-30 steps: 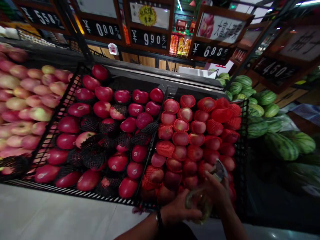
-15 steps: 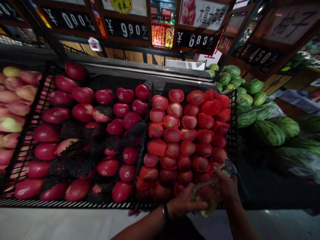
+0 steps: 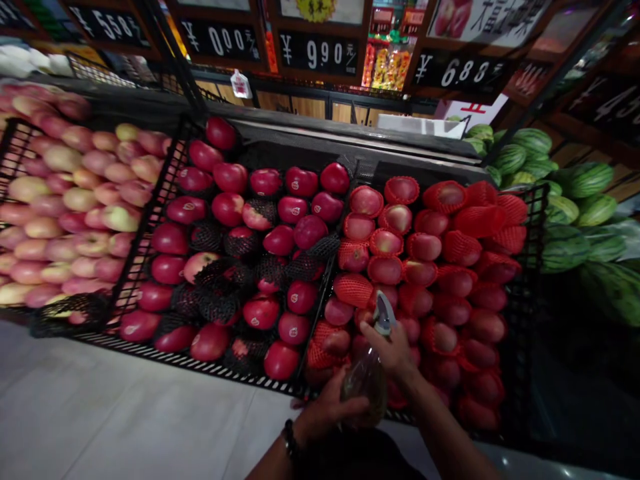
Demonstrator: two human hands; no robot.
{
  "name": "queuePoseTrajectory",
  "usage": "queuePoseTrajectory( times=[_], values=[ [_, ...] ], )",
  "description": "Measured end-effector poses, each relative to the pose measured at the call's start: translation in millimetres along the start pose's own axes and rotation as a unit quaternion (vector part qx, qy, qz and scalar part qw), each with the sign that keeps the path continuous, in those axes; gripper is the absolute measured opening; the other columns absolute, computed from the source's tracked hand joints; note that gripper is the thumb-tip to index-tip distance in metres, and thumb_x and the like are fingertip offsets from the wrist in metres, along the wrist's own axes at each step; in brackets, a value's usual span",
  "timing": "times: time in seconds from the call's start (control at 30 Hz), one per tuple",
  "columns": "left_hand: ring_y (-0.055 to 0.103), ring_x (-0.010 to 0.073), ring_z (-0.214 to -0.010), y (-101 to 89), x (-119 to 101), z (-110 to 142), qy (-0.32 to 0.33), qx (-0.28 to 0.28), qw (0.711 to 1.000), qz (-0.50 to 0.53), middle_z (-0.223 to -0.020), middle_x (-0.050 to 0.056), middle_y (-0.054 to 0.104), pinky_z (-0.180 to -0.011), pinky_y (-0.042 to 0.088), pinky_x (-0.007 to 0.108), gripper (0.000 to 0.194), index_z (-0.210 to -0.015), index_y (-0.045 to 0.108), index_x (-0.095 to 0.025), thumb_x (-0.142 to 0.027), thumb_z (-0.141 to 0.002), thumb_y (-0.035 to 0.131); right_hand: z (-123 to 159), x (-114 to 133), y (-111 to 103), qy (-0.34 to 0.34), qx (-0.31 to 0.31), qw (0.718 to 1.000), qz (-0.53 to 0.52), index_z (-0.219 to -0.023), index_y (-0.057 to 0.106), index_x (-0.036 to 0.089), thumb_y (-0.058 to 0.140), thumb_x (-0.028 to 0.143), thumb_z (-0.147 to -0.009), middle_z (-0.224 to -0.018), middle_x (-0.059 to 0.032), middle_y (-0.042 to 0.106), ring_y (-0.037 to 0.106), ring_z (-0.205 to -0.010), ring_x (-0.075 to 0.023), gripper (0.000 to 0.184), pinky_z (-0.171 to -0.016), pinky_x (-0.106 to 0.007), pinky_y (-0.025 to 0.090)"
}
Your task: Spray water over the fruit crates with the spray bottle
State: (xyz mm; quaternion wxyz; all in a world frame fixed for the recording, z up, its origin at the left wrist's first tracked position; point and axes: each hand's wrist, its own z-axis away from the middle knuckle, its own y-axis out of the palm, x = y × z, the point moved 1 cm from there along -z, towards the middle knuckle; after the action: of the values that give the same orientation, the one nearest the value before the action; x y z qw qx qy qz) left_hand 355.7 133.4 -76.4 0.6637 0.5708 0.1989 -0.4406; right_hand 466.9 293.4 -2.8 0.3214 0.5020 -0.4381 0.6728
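Clear spray bottle with a pale head [image 3: 367,388] sits in both your hands, over the near edge of the red-netted apples [image 3: 385,270]. Your left hand [image 3: 326,405] cups its lower body, thumb across the front; your right hand [image 3: 393,350] is closed around the neck. Your forearms come in from below, a dark beaded bracelet [image 3: 289,438] on the left wrist. It looks light to moderate, smooth and perhaps slippery, with thin walls that may give; neck and lower body seem the sound holds. Leftward lie dark-red apples [image 3: 261,311], some in black netting.
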Motion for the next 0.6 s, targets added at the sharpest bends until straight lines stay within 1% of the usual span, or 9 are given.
queuePoseTrajectory(
  times=[0.07,0.13,0.2,0.27,0.33,0.4,0.47,0.53,0.6],
  values=[
    [0.065,0.0395,-0.136,-5.9,-4,15,-0.008,-0.008,1.0,-0.003,-0.144,0.016,0.072,-0.12,0.049,0.056,0.091,-0.153,0.057,-0.019,-0.066,-0.084,0.091,-3,6,16,-0.013,0.036,0.999,0.009,-0.082,0.066,0.025,0.074,0.048,-0.092,-0.071,0.0024,0.067,0.058,-0.067,-0.0174,0.027,-0.065,-0.032,0.047],
    [0.063,0.041,-0.142,-11.9,-4,31,-0.016,-0.022,1.0,-0.007,-0.152,0.017,0.069,-0.123,0.048,0.058,0.09,-0.157,0.054,-0.019,-0.063,-0.087,0.09,-2,7,31,-0.017,0.061,0.998,0.013,-0.082,0.066,0.025,0.074,0.045,-0.091,-0.069,0.0034,0.066,0.057,-0.066,-0.017,0.024,-0.063,-0.031,0.046],
    [0.059,0.0417,-0.148,-16.7,0,43,-0.019,-0.03,0.999,0.0,-0.159,0.017,0.064,-0.124,0.047,0.058,0.093,-0.163,0.048,-0.021,-0.06,-0.089,0.089,-1,4,43,0.01,0.076,0.997,0.013,-0.081,0.066,0.025,0.075,0.043,-0.087,-0.066,0.0031,0.067,0.057,-0.063,-0.0172,0.021,-0.06,-0.031,0.045],
    [0.058,0.0414,-0.149,-19.5,5,51,-0.021,-0.031,0.999,-0.001,-0.16,0.017,0.064,-0.126,0.046,0.058,0.092,-0.163,0.048,-0.022,-0.06,-0.089,0.089,2,0,52,0.05,0.084,0.995,0.005,-0.079,0.068,0.025,0.075,0.044,-0.083,-0.065,0.0019,0.069,0.058,-0.06,-0.0177,0.021,-0.057,-0.031,0.044],
    [0.06,0.0412,-0.146,-19.7,8,53,-0.023,-0.021,1.0,-0.005,-0.157,0.016,0.066,-0.126,0.045,0.058,0.091,-0.16,0.052,-0.022,-0.063,-0.087,0.089,5,-1,54,0.077,0.094,0.992,-0.018,-0.079,0.073,0.025,0.075,0.046,-0.082,-0.069,-0.0009,0.074,0.064,-0.063,-0.0202,0.021,-0.061,-0.033,0.049],
    [0.062,0.0413,-0.144,-17.3,8,51,-0.034,0.004,0.999,-0.014,-0.155,0.017,0.067,-0.125,0.047,0.059,0.092,-0.159,0.053,-0.021,-0.065,-0.087,0.088,8,-2,50,0.084,0.106,0.99,-0.033,-0.082,0.079,0.024,0.075,0.047,-0.082,-0.076,-0.0043,0.08,0.07,-0.071,-0.0239,0.023,-0.068,-0.036,0.055],
    [0.063,0.0415,-0.143,-13.4,6,46,-0.048,0.023,0.998,-0.027,-0.155,0.017,0.067,-0.123,0.049,0.058,0.093,-0.161,0.052,-0.021,-0.066,-0.087,0.087,12,-3,40,0.081,0.104,0.99,-0.046,-0.086,0.082,0.024,0.076,0.049,-0.083,-0.08,-0.0055,0.081,0.072,-0.075,-0.0254,0.025,-0.071,-0.037,0.057],
    [0.061,0.0419,-0.145,-8.7,2,38,-0.055,0.049,0.996,-0.048,-0.158,0.017,0.066,-0.123,0.049,0.057,0.093,-0.162,0.05,-0.021,-0.067,-0.089,0.085,19,-9,25,0.089,0.072,0.991,-0.063,-0.085,0.079,0.024,0.08,0.05,-0.083,-0.075,-0.0034,0.077,0.068,-0.07,-0.0232,0.026,-0.066,-0.035,0.055],
    [0.058,0.0424,-0.147,-3.6,0,28,-0.057,0.074,0.993,-0.077,-0.16,0.016,0.064,-0.124,0.048,0.057,0.093,-0.163,0.049,-0.021,-0.068,-0.091,0.083,27,-21,8,0.119,0.011,0.988,-0.102,-0.081,0.073,0.024,0.084,0.052,-0.082,-0.068,-0.0002,0.071,0.061,-0.062,-0.0196,0.03,-0.059,-0.033,0.05]
  ],
)
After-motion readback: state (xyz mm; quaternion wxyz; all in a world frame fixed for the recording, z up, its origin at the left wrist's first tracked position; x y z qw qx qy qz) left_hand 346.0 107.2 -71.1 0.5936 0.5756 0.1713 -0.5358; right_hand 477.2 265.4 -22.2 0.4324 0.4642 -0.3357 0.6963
